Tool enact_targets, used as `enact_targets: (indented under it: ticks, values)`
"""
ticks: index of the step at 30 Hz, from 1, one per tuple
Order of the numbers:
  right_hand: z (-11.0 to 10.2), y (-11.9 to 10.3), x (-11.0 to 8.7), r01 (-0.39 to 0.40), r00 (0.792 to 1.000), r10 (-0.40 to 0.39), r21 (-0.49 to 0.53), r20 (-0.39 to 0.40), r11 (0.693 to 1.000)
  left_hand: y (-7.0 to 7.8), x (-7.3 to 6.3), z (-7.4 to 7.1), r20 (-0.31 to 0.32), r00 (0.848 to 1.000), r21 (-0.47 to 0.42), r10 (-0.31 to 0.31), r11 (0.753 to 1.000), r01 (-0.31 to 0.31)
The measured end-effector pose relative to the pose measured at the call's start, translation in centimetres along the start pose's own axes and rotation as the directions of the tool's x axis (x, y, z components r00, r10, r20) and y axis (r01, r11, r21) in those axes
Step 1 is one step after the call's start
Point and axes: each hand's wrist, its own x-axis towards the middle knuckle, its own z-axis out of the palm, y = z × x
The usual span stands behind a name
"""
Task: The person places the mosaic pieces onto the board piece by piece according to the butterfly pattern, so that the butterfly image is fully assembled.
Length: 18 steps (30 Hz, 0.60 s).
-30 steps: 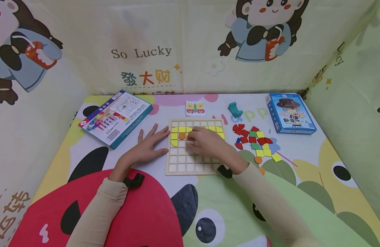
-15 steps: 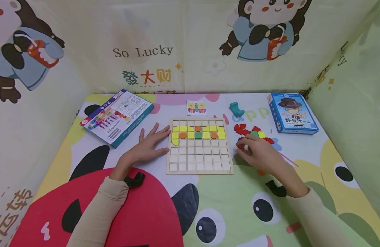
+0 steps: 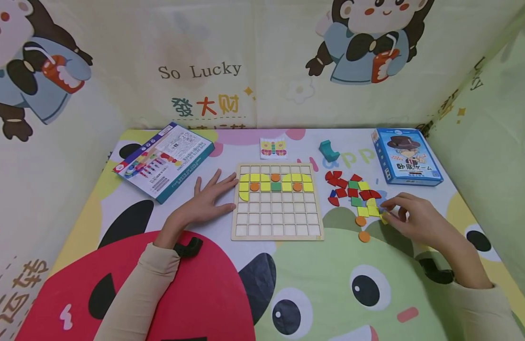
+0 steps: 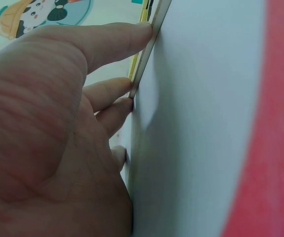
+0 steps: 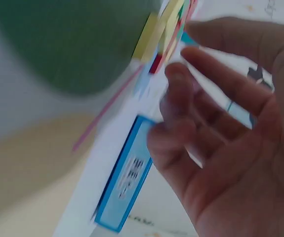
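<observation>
High head view, forward-down; wrist close-ups share fingers (image 4: 108,94) with it.

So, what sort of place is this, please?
Probably an indoor play corner: cartoon-printed walls stand behind and beside a table, which holds a wooden grid board and small coloured pieces.

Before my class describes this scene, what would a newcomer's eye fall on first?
Probably the wooden grid board near the centre of the head view, its coloured pieces toward the far side and the left hand spread against its left edge. Next might come the loose tiles scattered to the board's right, with the right hand at their near right end. The large red printed shape at lower left also stands out.
</observation>
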Motion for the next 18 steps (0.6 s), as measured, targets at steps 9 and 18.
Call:
enact_targets:
  ticks: [9, 18]
  values:
    - [0.1, 1.7, -0.9, 0.016, 0.995, -0.020, 0.039, 0.093, 0.999, -0.1, 0.1, 0.0, -0.005, 1.000, 0.005, 0.012, 1.000, -0.012]
    - [0.2, 1.8, -0.8, 0.010, 0.995, -0.013, 0.030, 0.098, 0.999, -0.1, 0.1, 0.1, -0.003, 1.000, 0.001, 0.001, 1.000, -0.001]
